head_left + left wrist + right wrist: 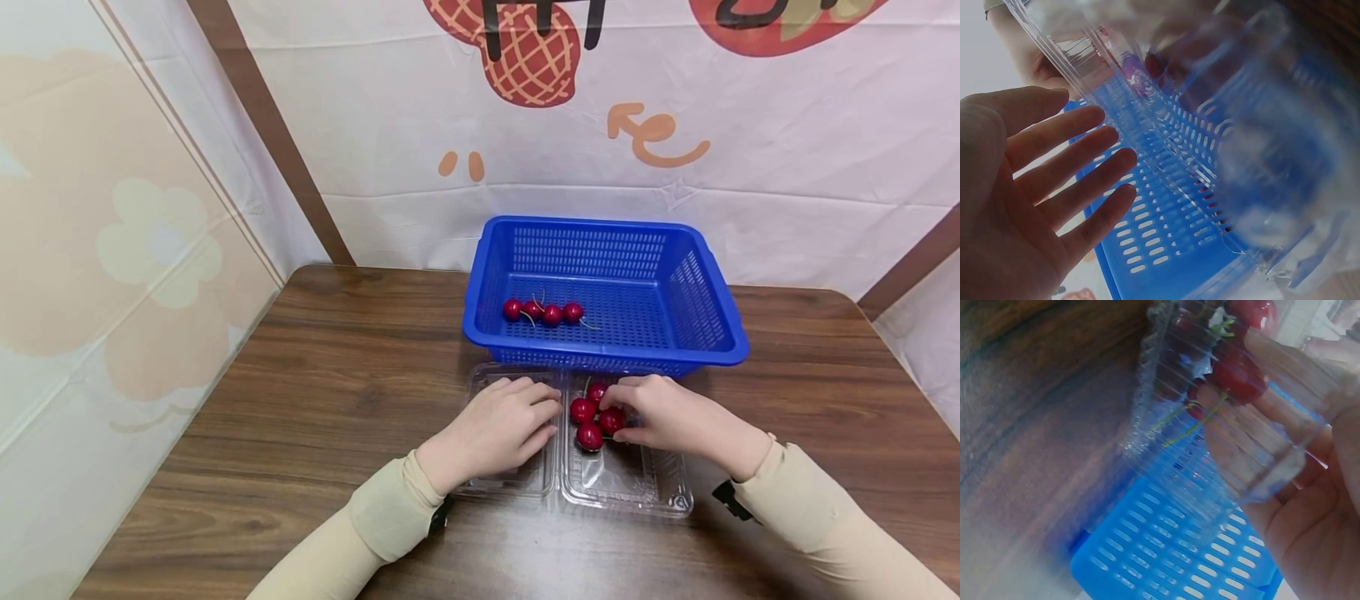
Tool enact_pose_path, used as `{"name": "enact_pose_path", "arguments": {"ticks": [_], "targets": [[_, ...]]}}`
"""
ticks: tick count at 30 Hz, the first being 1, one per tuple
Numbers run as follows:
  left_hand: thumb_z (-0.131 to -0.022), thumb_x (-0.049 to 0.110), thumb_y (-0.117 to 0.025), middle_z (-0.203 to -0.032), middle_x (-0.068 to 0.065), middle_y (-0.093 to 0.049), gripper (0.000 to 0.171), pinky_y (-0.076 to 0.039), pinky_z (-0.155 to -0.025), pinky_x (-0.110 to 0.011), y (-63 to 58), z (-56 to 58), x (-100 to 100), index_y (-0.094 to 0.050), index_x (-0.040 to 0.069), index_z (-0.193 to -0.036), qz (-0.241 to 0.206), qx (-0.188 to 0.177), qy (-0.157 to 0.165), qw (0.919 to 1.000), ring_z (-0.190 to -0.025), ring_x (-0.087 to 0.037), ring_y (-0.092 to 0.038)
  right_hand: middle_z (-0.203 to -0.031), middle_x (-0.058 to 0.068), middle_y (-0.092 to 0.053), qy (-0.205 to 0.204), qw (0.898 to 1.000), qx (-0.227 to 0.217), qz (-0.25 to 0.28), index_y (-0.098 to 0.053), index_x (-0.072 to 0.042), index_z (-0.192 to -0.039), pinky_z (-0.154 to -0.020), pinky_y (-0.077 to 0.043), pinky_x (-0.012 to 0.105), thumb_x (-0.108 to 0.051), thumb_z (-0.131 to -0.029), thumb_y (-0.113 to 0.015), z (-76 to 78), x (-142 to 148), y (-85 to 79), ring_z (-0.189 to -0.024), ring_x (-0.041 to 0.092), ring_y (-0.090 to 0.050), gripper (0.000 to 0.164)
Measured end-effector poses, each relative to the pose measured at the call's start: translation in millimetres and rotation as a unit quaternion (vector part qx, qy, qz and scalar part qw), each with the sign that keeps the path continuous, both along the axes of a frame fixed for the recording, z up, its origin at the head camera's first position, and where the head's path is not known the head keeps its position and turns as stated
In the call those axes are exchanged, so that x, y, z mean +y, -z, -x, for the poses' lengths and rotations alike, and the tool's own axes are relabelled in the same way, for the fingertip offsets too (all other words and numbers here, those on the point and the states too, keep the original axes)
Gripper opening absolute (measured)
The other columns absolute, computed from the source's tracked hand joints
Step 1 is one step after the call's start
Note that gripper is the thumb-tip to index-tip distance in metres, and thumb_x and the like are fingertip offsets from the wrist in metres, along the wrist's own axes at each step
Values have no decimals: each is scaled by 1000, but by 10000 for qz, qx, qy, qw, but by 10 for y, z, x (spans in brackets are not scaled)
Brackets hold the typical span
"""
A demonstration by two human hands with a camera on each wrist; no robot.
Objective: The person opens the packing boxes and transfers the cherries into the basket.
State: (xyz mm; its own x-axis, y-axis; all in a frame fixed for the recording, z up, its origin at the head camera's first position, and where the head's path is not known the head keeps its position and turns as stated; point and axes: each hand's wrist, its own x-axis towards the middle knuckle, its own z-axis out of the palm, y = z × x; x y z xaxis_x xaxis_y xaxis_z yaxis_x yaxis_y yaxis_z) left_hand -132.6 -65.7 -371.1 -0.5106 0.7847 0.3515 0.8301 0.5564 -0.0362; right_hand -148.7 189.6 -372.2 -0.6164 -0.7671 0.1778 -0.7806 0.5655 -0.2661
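A clear plastic clamshell box (pixel 626 502) lies opened flat on the table, with several red cherries (pixel 589 437) in its right half. My right hand (pixel 671 417) reaches into that half and pinches one cherry (pixel 1241 381) between thumb and fingers. Green stems show through the clear wall in the right wrist view. Above the box's left half (pixel 517 486) is my left hand (pixel 495 429), its fingers loosely extended near the middle fold and nothing held. In the left wrist view the left hand's fingers (pixel 1085 187) are spread beside the clear plastic.
A blue perforated basket (pixel 720 321) stands directly behind the box. Several stemmed cherries (pixel 552 315) lie in a row on the left part of its floor. Beneath is a brown wooden table (pixel 300 400), with a printed cloth (pixel 375 125) hanging behind it.
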Motion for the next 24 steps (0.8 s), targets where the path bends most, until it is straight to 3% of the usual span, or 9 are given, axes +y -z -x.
{"name": "enact_pose_path", "arguments": {"ticks": [14, 24], "targets": [[-88, 29, -55, -110, 1, -65, 24, -49, -79, -31, -27, -14, 3, -69, 15, -102, 10, -4, -7, 10000, -99, -14, -56, -82, -2, -64, 121, 9997, 200, 10, -66, -9, -93, -61, -54, 23, -15, -68, -77, -102, 31, -250, -71, 7, -60, 29], [-88, 29, -56, -110, 2, -65, 24, -48, -81, -31, -8, -2, -3, -69, 16, -102, -44, -37, 3, 10000, -98, -14, -57, -81, -3, -63, -19, 9988, 425, 232, -65, -9, -94, -60, -53, 25, -12, -68, -76, -128, 90, -356, -70, 6, -58, 28]]}}
